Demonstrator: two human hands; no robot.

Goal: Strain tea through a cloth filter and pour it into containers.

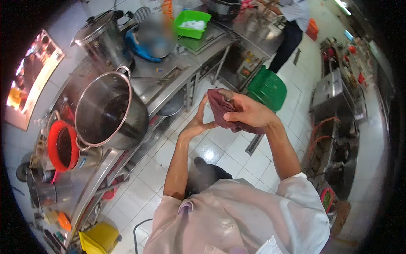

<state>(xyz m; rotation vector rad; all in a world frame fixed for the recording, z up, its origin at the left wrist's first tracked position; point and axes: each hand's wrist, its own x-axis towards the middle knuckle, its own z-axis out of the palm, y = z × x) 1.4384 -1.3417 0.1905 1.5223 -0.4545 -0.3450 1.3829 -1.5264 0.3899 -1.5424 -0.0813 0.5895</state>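
A folded maroon cloth (219,109) is gripped in my right hand (250,109), with the thumb pressed on its near face. My left hand (195,122) is raised at the cloth's left side, its thumb and fingers curved apart. Those fingertips meet the cloth's edge or pass behind it, so I cannot tell whether they grip anything. Both hands are held above the tiled floor (177,149), in front of my pale shirt (234,216). To the left of them a large, deep steel pot (133,123) stands on the steel counter (152,90).
Beyond the pot stand a lidded steel pot (104,44) and a lime-green basin (193,23). A red-rimmed container (63,146) is at left. Green (268,89) and yellow (100,238) bins stand on the floor. Another person (290,35) works at the far counter.
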